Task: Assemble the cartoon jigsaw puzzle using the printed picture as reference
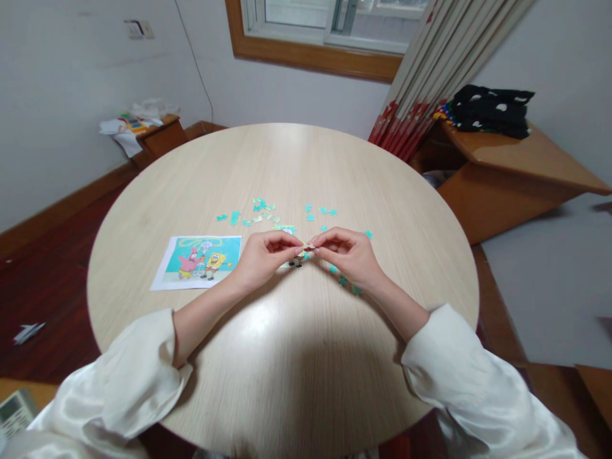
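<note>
Here's the big round worktop with its pale wood grain (215,172), and its sheen hints at a slick surface: one careless brush could send light pieces skating. At left lies the white paper sheet with a bright cartoon print (202,260), its right edge right by the left wrist; if that arm swings left, the sheet could slide or crease.

Now the hands, meeting over the middle! The left hand (262,258) and the right hand (351,255) each have a grip pinched, thumb against finger, on the same little prize between them. Beneath and just beyond sits a partly covered patch of multicoloured jigsaw pieces (297,261); whether they're locked together, I can't tell, but a dropped wrist could jolt them apart.

Round about, the loose turquoise cardboard-like pieces: a cluster at far left (261,205), a few at far right (327,211), and several at near right (343,280), close by the right wrist. That's the danger spot: a forearm lowered there could scatter them.

And smallest of all, the small cream and dark-red jigsaw piece (309,248), up between the fingertips. Squeeze too hard or off-line and it could bend a tab or flick away.
</note>
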`<state>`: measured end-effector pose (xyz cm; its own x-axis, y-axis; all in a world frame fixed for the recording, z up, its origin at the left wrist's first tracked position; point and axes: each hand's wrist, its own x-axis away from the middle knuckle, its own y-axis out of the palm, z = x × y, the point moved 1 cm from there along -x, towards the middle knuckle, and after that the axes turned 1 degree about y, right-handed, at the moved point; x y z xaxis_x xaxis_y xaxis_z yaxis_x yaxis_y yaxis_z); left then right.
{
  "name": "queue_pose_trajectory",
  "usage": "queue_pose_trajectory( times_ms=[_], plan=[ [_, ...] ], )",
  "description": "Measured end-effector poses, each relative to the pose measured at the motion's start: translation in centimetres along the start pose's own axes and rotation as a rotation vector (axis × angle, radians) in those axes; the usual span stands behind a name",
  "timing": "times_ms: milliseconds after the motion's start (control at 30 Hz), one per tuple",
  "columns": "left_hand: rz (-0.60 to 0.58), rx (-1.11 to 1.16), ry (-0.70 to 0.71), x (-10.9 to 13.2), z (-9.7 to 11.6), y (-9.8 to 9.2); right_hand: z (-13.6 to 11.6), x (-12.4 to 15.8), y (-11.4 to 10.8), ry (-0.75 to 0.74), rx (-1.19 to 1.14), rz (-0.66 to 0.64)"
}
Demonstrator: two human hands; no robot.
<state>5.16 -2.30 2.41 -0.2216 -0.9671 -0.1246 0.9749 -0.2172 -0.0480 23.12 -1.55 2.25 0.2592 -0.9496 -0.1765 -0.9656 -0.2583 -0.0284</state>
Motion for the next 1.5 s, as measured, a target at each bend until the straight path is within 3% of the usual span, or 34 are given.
queue_pose_trajectory(
  times_ms=[300,967,1233,1500],
  plan=[
    [0.04,-0.012,0.021,0.01,0.07,-0.14,-0.52,0.24,0.23,-0.048,0.039,-0.03],
    [0.035,0.06,-0.12,-0.22,-0.15,0.11,0.02,0.16,-0.04,0.007,0.061,0.053],
    [0.112,0.015,-0.003,-0.07,-0.35,0.02,0.32,-0.02,-0.17,0.045,0.051,0.078],
    [0.161,-0.25,0.229,0.63,0.06,0.15,0.25,-0.1,-0.17,0.081,0.022,0.082]
  ],
)
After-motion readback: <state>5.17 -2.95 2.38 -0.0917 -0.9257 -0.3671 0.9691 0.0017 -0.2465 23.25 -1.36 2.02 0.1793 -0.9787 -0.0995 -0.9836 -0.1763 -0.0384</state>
